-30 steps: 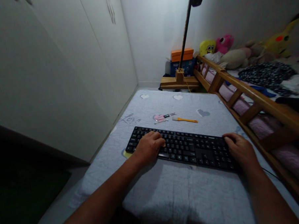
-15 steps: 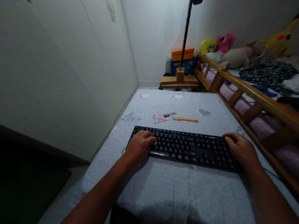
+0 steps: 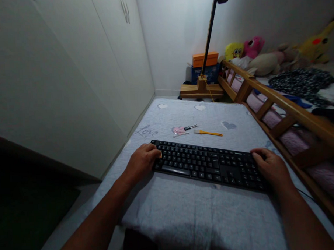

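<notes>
A black keyboard [image 3: 190,160] lies on the pale blue cloth, a little turned, with its cable leaving at the right. My left hand [image 3: 143,158] is closed at the keyboard's left end, over the leftmost keys. Between its fingertips shows the edge of a small tan-orange piece [image 3: 160,154], mostly hidden, its kind unclear. At the other end, my right hand [image 3: 272,166] grips the keyboard's right edge, thumb on top and fingers partly out of sight. Beyond the keyboard lie a yellow-handled brush [image 3: 208,133], a thin tool with a black grip [image 3: 187,128] and cotton swabs [image 3: 181,134].
The heart-patterned cloth [image 3: 187,209] covers the surface. A white wardrobe [image 3: 98,69] stands at left. Along the right runs a wooden bed rail [image 3: 287,97], with plush toys and clothes behind it. At the far end are a wooden stand base [image 3: 190,90] and an orange box [image 3: 201,59].
My left hand has slid left across the keys to the keyboard's left end, the small tan-orange piece still in its fingers. My right hand stays on the right edge.
</notes>
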`<state>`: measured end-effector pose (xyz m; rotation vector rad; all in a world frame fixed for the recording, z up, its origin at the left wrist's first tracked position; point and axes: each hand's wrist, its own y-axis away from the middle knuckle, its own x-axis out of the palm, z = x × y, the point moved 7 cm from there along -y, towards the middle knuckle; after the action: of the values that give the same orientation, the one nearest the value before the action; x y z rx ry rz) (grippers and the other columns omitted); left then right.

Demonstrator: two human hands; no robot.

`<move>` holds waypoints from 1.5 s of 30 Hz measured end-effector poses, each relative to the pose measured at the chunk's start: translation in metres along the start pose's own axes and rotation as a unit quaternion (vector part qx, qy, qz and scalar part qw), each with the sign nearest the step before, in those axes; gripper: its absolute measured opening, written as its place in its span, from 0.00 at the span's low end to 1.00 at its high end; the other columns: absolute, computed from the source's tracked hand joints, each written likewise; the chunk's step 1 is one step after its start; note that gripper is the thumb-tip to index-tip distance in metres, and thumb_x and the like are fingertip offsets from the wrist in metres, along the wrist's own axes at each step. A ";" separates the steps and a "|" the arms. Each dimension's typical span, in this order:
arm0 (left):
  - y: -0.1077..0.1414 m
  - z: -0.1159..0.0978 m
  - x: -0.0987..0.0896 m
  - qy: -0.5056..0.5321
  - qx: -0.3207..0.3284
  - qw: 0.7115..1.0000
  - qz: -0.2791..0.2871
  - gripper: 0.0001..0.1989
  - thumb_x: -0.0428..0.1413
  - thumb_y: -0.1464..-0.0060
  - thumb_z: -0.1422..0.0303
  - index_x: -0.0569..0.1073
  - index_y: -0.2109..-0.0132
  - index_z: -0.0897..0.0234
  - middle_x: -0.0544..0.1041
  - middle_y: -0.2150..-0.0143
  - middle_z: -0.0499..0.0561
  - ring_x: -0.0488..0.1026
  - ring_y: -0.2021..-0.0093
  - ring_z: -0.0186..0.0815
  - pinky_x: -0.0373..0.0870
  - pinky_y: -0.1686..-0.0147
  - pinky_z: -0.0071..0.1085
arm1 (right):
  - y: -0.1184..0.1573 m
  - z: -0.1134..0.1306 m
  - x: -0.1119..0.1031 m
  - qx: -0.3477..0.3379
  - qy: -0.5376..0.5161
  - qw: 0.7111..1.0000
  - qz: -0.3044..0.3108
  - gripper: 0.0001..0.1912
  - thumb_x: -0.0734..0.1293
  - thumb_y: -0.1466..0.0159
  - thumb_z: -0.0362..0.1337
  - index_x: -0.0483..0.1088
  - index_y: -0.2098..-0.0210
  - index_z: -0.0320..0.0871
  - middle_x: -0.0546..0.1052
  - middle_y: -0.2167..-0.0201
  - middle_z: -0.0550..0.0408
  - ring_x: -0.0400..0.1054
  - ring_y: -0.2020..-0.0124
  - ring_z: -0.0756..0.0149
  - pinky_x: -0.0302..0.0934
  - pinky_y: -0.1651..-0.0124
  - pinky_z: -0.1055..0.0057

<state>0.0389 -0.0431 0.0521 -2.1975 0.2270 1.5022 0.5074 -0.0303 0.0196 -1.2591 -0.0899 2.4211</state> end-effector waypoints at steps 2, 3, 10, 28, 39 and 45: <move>0.003 0.007 -0.002 -0.003 -0.010 1.000 -0.005 0.13 0.51 0.37 0.71 0.81 0.60 0.61 0.78 0.60 0.52 0.72 0.58 0.41 0.67 0.57 0.36 | 0.000 0.001 -0.001 0.000 0.003 1.000 0.000 0.16 0.61 0.44 0.48 0.76 0.67 0.48 0.80 0.65 0.49 0.73 0.62 0.53 0.66 0.55 0.59; 0.005 0.010 -0.003 -0.005 -0.014 1.000 -0.008 0.12 0.51 0.37 0.70 0.81 0.60 0.61 0.78 0.60 0.52 0.71 0.59 0.40 0.67 0.57 0.36 | 0.001 0.002 -0.001 0.000 0.005 1.000 0.000 0.16 0.61 0.44 0.48 0.75 0.67 0.47 0.80 0.65 0.49 0.73 0.62 0.53 0.66 0.55 0.59; 0.015 0.027 -0.013 -0.018 -0.030 0.999 -0.025 0.13 0.50 0.39 0.71 0.81 0.61 0.61 0.78 0.61 0.53 0.71 0.60 0.40 0.69 0.59 0.36 | 0.000 0.001 -0.001 0.010 0.008 1.000 0.003 0.16 0.61 0.44 0.48 0.76 0.68 0.47 0.80 0.65 0.49 0.73 0.63 0.53 0.65 0.55 0.58; 0.010 0.016 -0.012 0.022 -0.043 0.998 -0.037 0.13 0.50 0.41 0.72 0.80 0.61 0.61 0.78 0.60 0.52 0.71 0.57 0.41 0.69 0.56 0.36 | -0.001 -0.003 0.002 0.004 0.011 1.000 0.008 0.17 0.61 0.44 0.49 0.76 0.66 0.47 0.80 0.65 0.48 0.73 0.63 0.52 0.65 0.55 0.57; 0.022 0.040 -0.020 -0.030 -0.063 0.997 -0.028 0.12 0.51 0.43 0.74 0.80 0.61 0.61 0.78 0.61 0.54 0.72 0.59 0.42 0.69 0.59 0.36 | 0.000 0.000 0.000 -0.007 -0.004 1.000 0.002 0.14 0.62 0.44 0.48 0.75 0.68 0.48 0.80 0.67 0.49 0.73 0.64 0.52 0.66 0.56 0.57; 0.012 0.003 -0.017 0.003 -0.019 0.998 -0.057 0.12 0.51 0.41 0.74 0.79 0.61 0.60 0.77 0.60 0.52 0.72 0.58 0.40 0.70 0.57 0.35 | 0.000 0.001 -0.001 -0.002 -0.003 1.000 0.001 0.15 0.61 0.44 0.48 0.75 0.68 0.48 0.80 0.67 0.49 0.73 0.64 0.52 0.66 0.55 0.57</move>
<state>0.0248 -0.0544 0.0629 -2.2062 0.0739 1.4493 0.5069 -0.0309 0.0204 -1.2535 -0.0946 2.4275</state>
